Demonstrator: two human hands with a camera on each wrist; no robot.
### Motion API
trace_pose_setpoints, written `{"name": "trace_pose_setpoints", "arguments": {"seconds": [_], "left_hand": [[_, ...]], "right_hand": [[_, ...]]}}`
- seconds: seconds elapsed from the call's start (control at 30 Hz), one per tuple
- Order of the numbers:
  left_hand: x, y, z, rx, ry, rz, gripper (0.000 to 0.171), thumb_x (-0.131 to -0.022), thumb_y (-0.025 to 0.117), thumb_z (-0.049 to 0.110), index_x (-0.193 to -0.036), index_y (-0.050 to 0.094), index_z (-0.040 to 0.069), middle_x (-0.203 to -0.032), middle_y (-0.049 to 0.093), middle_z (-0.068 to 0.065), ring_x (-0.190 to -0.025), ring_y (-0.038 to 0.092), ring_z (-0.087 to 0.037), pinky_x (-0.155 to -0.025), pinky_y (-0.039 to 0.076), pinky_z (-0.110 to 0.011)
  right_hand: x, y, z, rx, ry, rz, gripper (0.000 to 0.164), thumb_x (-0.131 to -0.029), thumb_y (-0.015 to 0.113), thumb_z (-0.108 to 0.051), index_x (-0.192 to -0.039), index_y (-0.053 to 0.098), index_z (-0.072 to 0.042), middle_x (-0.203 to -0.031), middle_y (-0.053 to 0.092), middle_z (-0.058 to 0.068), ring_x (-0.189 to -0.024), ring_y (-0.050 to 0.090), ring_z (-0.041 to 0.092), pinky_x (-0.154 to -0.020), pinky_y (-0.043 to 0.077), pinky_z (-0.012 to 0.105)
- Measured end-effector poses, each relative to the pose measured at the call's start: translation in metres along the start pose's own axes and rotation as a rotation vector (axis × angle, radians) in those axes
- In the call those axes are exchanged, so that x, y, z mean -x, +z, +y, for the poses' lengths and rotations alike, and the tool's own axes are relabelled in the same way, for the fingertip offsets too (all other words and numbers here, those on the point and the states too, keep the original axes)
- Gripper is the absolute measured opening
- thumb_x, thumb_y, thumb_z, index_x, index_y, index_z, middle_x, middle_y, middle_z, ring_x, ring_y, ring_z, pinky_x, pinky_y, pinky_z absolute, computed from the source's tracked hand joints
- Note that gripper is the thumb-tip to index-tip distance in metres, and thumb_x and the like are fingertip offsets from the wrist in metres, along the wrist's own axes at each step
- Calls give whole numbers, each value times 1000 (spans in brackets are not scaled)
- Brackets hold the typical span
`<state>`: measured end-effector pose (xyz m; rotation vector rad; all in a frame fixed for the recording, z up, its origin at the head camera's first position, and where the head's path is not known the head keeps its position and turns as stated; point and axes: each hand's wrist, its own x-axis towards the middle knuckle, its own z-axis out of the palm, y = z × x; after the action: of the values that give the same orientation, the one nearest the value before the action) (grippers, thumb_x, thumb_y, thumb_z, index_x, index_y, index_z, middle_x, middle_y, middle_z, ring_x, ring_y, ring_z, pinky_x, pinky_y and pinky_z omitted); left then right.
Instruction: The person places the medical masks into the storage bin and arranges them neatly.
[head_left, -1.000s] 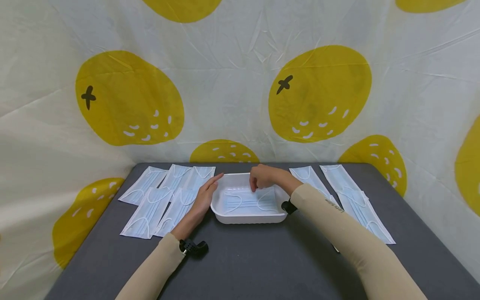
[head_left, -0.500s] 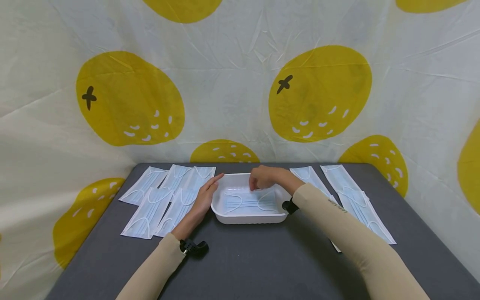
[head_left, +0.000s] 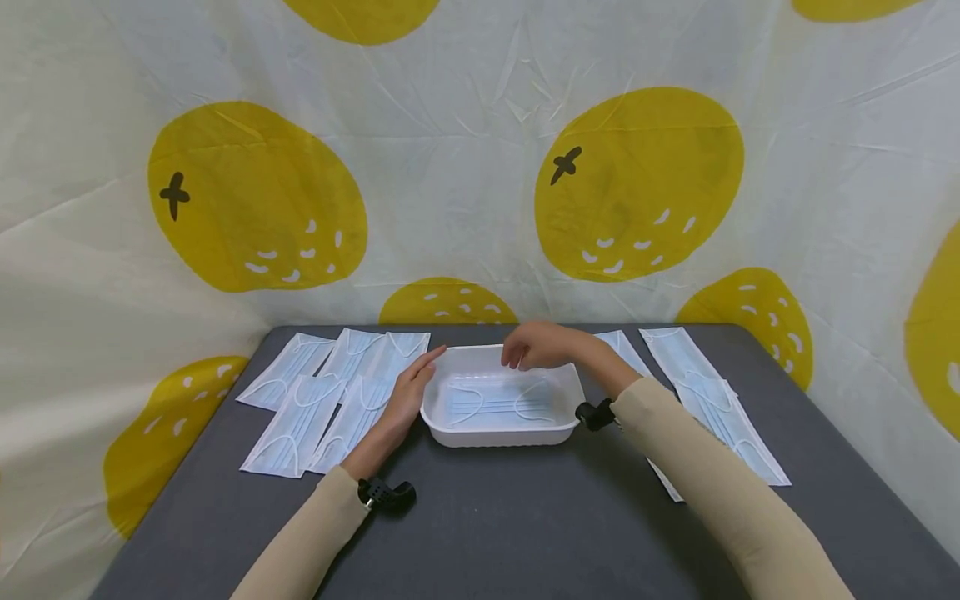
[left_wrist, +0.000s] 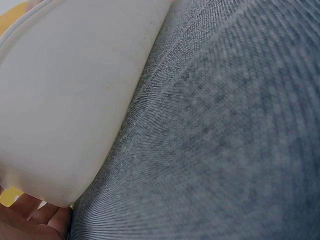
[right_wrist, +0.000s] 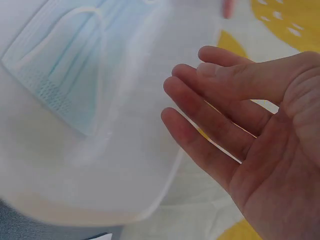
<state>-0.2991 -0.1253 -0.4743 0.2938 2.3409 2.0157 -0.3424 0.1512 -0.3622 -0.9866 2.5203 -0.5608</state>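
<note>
A blue pleated face mask (head_left: 491,404) with white ear loops lies flat in a white plastic tray (head_left: 502,437) at the middle of the table. My left hand (head_left: 406,397) rests along the tray's left side with its fingers extended; in the left wrist view, its fingers (left_wrist: 42,216) show beside the tray's end wall. Over the far right part of the tray hovers my right hand (head_left: 547,344). Its fingers (right_wrist: 200,145) are loosely bent and hold nothing in the right wrist view, apart from the mask (right_wrist: 65,65) below.
To the left of the tray, several face masks (head_left: 296,425) lie overlapping on the dark grey table (head_left: 480,525). More masks (head_left: 708,400) lie on the right, some partly behind my right arm. A white curtain (head_left: 450,167) with yellow fruit prints hangs behind the table.
My right hand has risen off the mask in the tray and shifted slightly right, its fingers loosening. My left hand has stayed at the tray's side.
</note>
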Motion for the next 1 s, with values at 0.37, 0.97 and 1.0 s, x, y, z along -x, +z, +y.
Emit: {"name": "trace_pose_setpoints", "arguments": {"seconds": [0.37, 0.97, 1.0], "left_hand": [[-2, -1, -1, -5, -4, 23, 43, -113, 37, 23, -155, 50, 20, -165, 41, -4, -158, 28, -26, -131, 18, -52], [-1, 0, -3, 12, -5, 15, 43, -113, 38, 28, -154, 50, 21, -165, 41, -3, -158, 28, -25, -131, 16, -51], [-1, 0, -3, 15, -3, 14, 43, -113, 38, 28, -154, 50, 20, -165, 41, -4, -158, 28, -25, -131, 16, -51]], "right_hand": [[72, -19, 9, -156, -29, 264, 24, -98, 66, -7, -121, 74, -11, -118, 76, 9, -110, 71, 26, -97, 58, 48], [179, -2, 63, -257, 102, 521, 22, -99, 69, -15, -121, 72, -10, -116, 75, 11, -92, 74, 13, -83, 58, 21], [183, -1, 66, -250, 101, 531, 22, -99, 69, -15, -121, 72, -9, -115, 75, 9, -91, 74, 12, -84, 58, 20]]}}
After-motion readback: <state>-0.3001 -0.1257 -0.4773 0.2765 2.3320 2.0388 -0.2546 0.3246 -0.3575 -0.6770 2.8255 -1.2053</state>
